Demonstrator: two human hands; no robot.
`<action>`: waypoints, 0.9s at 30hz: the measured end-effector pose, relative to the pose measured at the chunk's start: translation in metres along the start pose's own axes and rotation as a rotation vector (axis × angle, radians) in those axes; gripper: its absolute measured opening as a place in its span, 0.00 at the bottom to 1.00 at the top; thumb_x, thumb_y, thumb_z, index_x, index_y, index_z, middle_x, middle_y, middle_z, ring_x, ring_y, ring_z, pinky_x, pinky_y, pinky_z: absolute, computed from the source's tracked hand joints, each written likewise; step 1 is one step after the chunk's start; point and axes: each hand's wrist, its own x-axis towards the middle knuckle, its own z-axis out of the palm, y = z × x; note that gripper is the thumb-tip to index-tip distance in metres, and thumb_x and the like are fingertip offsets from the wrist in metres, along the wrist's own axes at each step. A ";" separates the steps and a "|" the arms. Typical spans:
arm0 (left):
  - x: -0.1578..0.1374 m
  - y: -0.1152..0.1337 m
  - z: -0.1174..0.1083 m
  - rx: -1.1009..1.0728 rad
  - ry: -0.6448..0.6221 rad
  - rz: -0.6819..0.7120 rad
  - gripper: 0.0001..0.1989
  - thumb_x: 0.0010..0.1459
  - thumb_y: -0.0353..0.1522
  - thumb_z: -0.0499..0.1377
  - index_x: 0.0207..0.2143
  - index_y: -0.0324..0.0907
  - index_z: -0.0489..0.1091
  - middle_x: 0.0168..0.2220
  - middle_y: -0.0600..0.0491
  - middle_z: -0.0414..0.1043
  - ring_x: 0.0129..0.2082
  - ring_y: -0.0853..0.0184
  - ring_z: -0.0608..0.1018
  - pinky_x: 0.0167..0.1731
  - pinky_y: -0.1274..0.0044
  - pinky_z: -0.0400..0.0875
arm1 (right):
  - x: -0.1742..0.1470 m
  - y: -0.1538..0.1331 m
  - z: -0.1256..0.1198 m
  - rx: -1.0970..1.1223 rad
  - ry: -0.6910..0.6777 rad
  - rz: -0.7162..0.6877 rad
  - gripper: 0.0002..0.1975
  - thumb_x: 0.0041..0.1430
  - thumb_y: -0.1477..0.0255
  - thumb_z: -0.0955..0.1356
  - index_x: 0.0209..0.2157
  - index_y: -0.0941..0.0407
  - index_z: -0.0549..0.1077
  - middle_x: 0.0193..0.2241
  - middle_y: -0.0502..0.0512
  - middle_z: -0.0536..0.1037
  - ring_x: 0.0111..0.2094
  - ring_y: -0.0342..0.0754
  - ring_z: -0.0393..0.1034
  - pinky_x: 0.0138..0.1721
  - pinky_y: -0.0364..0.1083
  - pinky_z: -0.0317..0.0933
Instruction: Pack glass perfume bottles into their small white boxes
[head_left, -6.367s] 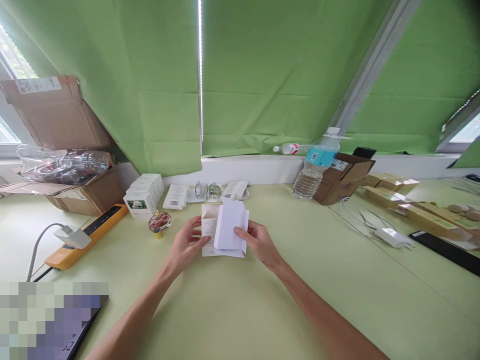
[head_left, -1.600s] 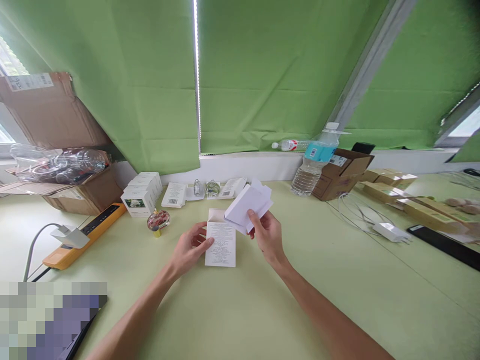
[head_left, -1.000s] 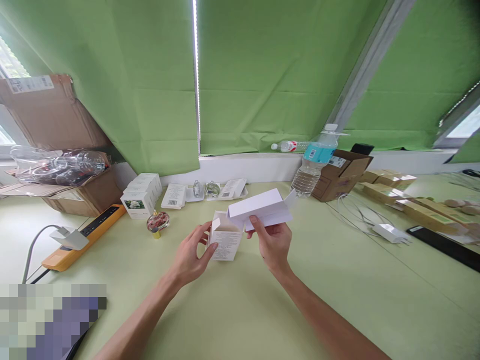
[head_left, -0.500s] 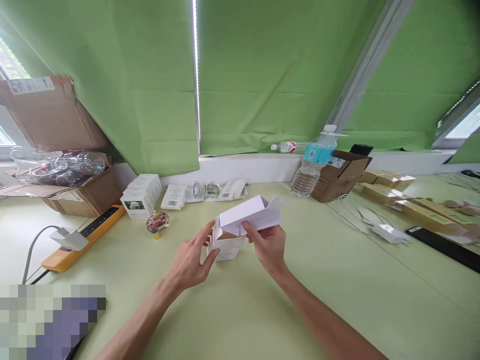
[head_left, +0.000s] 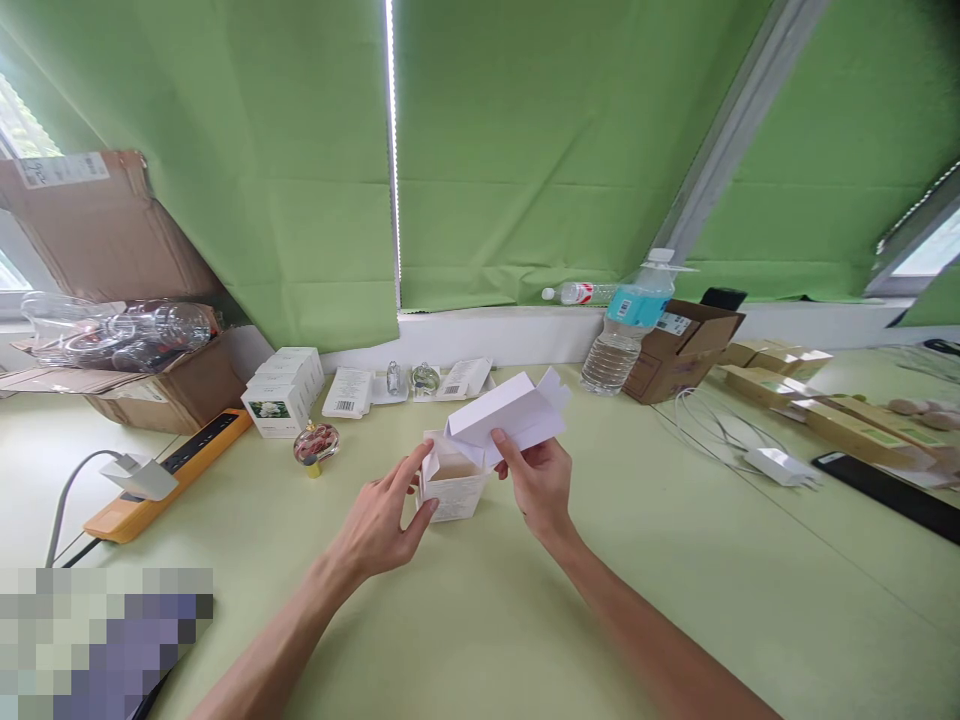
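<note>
Two hands at table centre. Left hand (head_left: 382,520) steadies the small white carton (head_left: 452,485), fingers curled on its left wall; carton stands upright on the green table (head_left: 480,620), mouth open upward. Right hand (head_left: 541,478) pinches the folded white insert (head_left: 510,415) at its lower edge. Insert's long axis tilts up to the right, low end just above the mouth.

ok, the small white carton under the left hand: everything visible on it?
The small white carton looks like thin card, white outside and brown inside. It stands upright on the green table with its top flaps open. The near face carries fine print, too small to read. The left hand grips its left side; the right hand holds a folded white card insert at its open mouth.
</note>
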 end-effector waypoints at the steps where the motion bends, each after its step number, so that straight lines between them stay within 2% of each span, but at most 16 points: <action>1: 0.000 0.000 0.000 0.009 -0.005 -0.001 0.34 0.62 0.35 0.53 0.67 0.53 0.40 0.49 0.49 0.71 0.40 0.62 0.77 0.36 0.73 0.70 | 0.001 0.000 0.000 0.016 0.003 0.014 0.19 0.46 0.57 0.75 0.31 0.57 0.72 0.23 0.52 0.76 0.18 0.43 0.65 0.17 0.44 0.60; 8: -0.001 0.003 -0.002 0.075 -0.038 0.018 0.33 0.61 0.33 0.53 0.66 0.54 0.45 0.45 0.50 0.70 0.35 0.64 0.77 0.30 0.77 0.67 | 0.005 -0.001 -0.001 0.085 -0.034 0.121 0.19 0.49 0.56 0.74 0.28 0.58 0.72 0.21 0.51 0.74 0.18 0.42 0.64 0.17 0.43 0.59; 14: -0.002 -0.003 0.002 0.031 -0.015 -0.029 0.32 0.60 0.36 0.55 0.64 0.52 0.45 0.47 0.48 0.73 0.40 0.60 0.79 0.38 0.71 0.71 | 0.005 0.003 -0.001 0.147 -0.052 0.263 0.20 0.49 0.55 0.73 0.27 0.58 0.72 0.19 0.51 0.74 0.17 0.42 0.65 0.19 0.44 0.60; 21: -0.001 -0.005 0.005 -0.061 0.141 -0.075 0.28 0.59 0.39 0.58 0.58 0.48 0.51 0.43 0.49 0.76 0.40 0.60 0.80 0.40 0.68 0.73 | 0.006 0.007 -0.002 0.176 -0.062 0.294 0.19 0.49 0.55 0.74 0.28 0.58 0.72 0.20 0.51 0.75 0.17 0.42 0.64 0.19 0.44 0.59; 24: 0.000 -0.005 0.004 -0.080 0.214 -0.077 0.22 0.60 0.38 0.58 0.54 0.48 0.56 0.47 0.48 0.73 0.37 0.63 0.80 0.39 0.70 0.74 | 0.007 0.007 -0.003 0.179 -0.060 0.297 0.19 0.49 0.55 0.74 0.27 0.58 0.72 0.20 0.51 0.75 0.18 0.42 0.64 0.19 0.44 0.59; 27: 0.002 -0.005 0.002 -0.155 0.274 -0.032 0.14 0.61 0.35 0.57 0.49 0.46 0.61 0.51 0.48 0.71 0.40 0.64 0.78 0.39 0.72 0.75 | 0.007 0.008 -0.003 0.179 -0.067 0.301 0.19 0.49 0.56 0.74 0.28 0.58 0.73 0.20 0.51 0.75 0.18 0.42 0.64 0.20 0.43 0.59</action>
